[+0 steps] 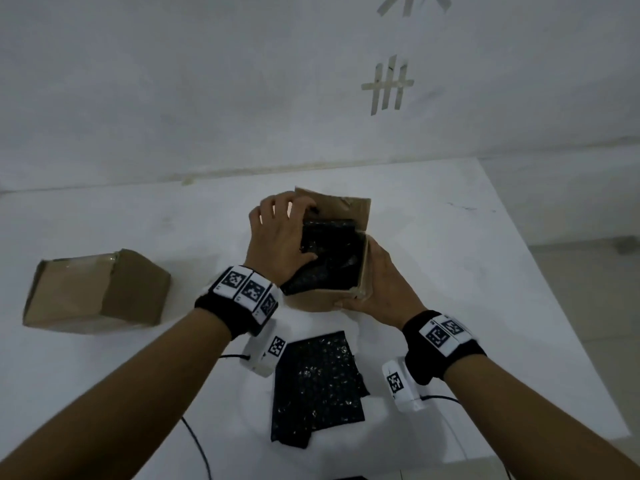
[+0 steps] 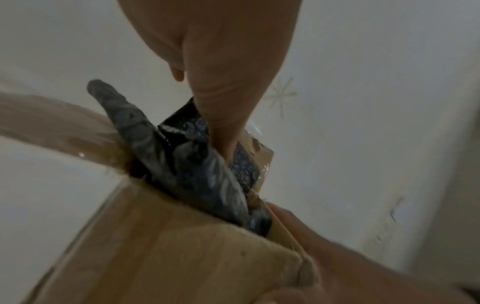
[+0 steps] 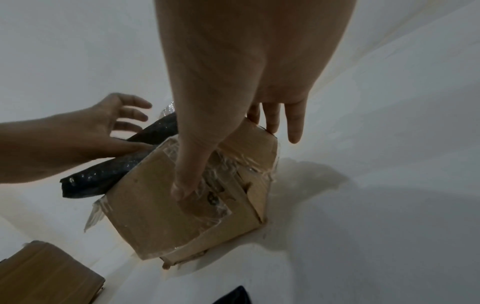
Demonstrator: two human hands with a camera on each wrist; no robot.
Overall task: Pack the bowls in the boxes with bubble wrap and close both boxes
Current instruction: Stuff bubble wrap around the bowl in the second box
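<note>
An open cardboard box [image 1: 318, 301] stands mid-table, stuffed with black bubble wrap [image 1: 332, 251]. My left hand [image 1: 280, 237] lies over the box's left side with its fingers spread. Its thumb [image 2: 223, 123] pushes the wrap [image 2: 182, 160] down inside the box. My right hand [image 1: 381, 285] clasps the box's near right corner, with the thumb [image 3: 184, 181] on the taped face [image 3: 155, 195] and the fingers along the side. One end of the wrap [image 3: 116, 168] sticks out past the rim. No bowl shows.
A second brown box [image 1: 97, 292] sits at the left of the white table [image 1: 450, 254]. A loose sheet of black bubble wrap [image 1: 318, 382] lies near me between my wrists. Thin cables [image 1: 197, 445] trail off the near edge. The table ends at the right.
</note>
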